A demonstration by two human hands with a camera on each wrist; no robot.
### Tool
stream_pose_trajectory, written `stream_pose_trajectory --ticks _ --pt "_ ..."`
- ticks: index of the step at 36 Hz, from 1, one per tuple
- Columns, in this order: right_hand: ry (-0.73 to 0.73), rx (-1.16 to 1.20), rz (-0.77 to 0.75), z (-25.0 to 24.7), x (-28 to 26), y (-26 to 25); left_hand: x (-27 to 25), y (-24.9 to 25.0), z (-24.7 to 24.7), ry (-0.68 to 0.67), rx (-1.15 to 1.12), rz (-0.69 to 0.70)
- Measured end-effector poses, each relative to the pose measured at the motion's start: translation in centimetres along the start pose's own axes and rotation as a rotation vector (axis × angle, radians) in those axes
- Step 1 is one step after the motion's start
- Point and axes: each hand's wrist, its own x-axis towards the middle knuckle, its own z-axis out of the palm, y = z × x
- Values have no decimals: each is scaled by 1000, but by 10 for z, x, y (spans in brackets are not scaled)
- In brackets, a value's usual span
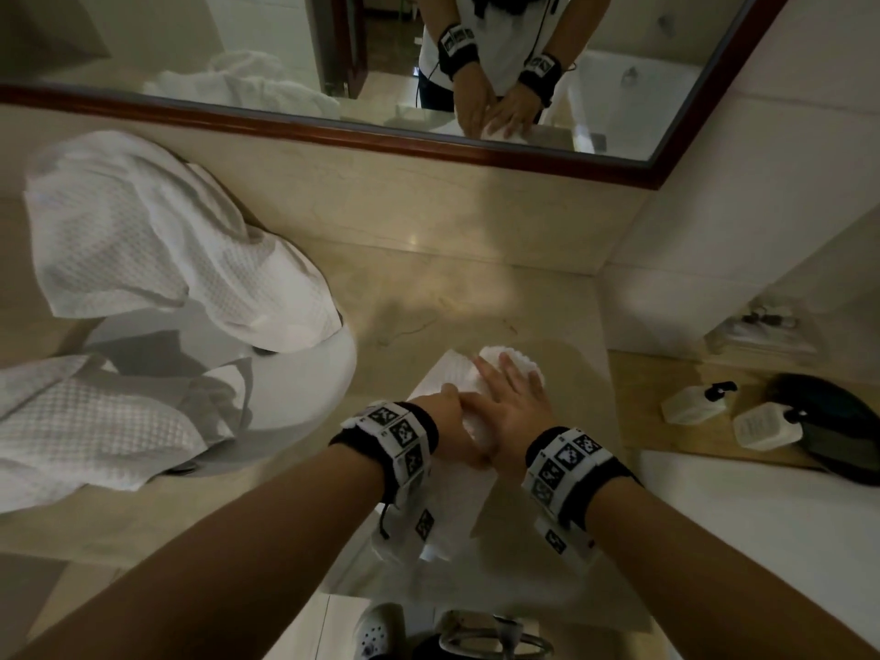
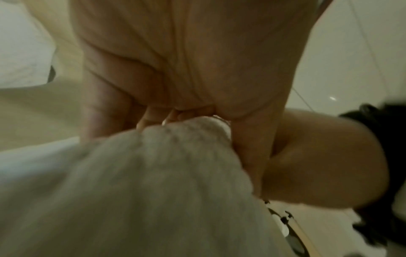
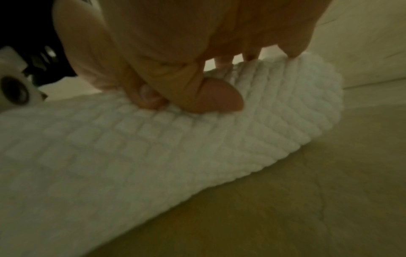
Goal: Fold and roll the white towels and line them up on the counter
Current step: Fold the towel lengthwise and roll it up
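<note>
A white waffle towel lies on the beige counter, its far end rolled up and its flat part running back toward me. My right hand lies over the roll with its fingers spread and fairly straight. Its thumb presses the near side of the towel. My left hand sits just left of it, partly under the right hand. It grips the left end of the roll between its thumb and curled fingers.
A loose heap of white waffle towels covers the sink area on the left. Two white pump bottles and a dark bag sit on a wooden tray at the right. A framed mirror and a wall stand behind. The counter's front edge is under my forearms.
</note>
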Motion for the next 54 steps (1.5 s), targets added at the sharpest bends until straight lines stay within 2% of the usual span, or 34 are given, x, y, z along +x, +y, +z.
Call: stream_pose_trajectory --ticks 4,8,12,15,17,19,22,24,27,29,32,34,39,42,46,51,54 --pt "173 101 171 6 -7 3 3 -6 -11 -72 -133 -26" --pt "129 386 263 6 -5 7 8 -23 -9 -154 -433 -80" --pt "131 527 284 7 -3 8 25 -40 15 -206 -781 -67" --pt "75 610 342 4 -3 11 17 -34 30 -269 -1060 -42" --pt "16 680 366 3 -3 15 17 -33 36 -264 -1138 -58" --pt "-39 719 388 3 -4 17 23 -33 32 -242 -1088 -80" --pt "-71 762 412 8 -2 18 15 -25 5 -191 -640 -55" --pt "-67 817 400 10 -1 19 15 -26 -7 -107 -481 -67" --pt "-86 949 378 15 4 24 21 -35 -8 -209 -572 -130" --pt "-106 1073 418 34 15 38 25 -46 -2 -259 -656 -155" --pt "-234 1204 480 27 9 32 28 -63 4 -250 -699 -157" --pt "-287 1260 451 18 5 23 24 -71 6 -234 -710 -154" --pt "-311 1362 431 33 16 25 14 -77 17 -263 -984 -164" --pt "-269 1407 402 26 18 16 5 -68 23 -243 -1131 -162" --pt "-287 1437 370 16 21 1 -1 -78 22 -201 -1180 -121" --pt "-326 1399 305 0 32 -34 -21 -101 7 -197 -1141 12" --pt "-354 1408 260 -12 37 -64 -36 -124 0 -120 -1135 51"
